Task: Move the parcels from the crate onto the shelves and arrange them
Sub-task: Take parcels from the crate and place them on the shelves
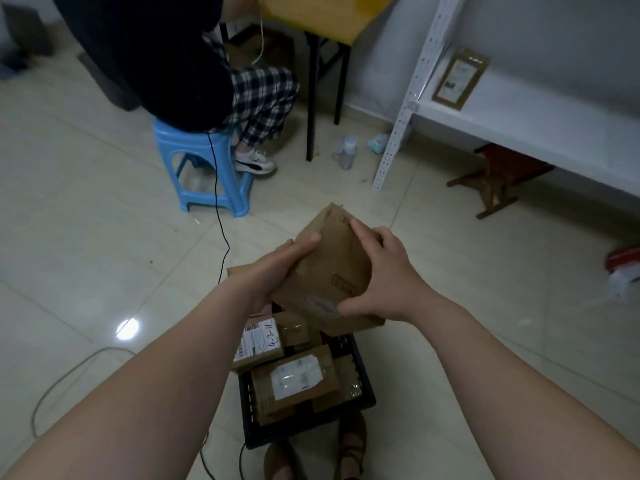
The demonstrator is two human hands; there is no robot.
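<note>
Left grip (277, 268) and right grip (377, 277) curled round flat brown paper parcel (329, 254) just above black plastic crate (367, 386); several taped cardboard parcels (294, 379) left inside, white metal shelves (519, 123) barely stocked

I have a flat brown kraft-paper parcel (329, 268) gripped between my left hand (277, 271) and right hand (381, 282). It is tilted with its far corner raised, and a stamped mark and an oval sticker show on its upper face. Directly below both hands a black slatted plastic crate (365, 382) sits on the floor. In it lie brown cardboard parcels: a labelled box marked "4-3-11" (258, 341) under my left wrist, a small taped box (294, 329) just beside it, and a white-labelled taped box (294, 379) nearer me. The white metal shelving (519, 129) stands beyond my right hand, well apart.
</note>
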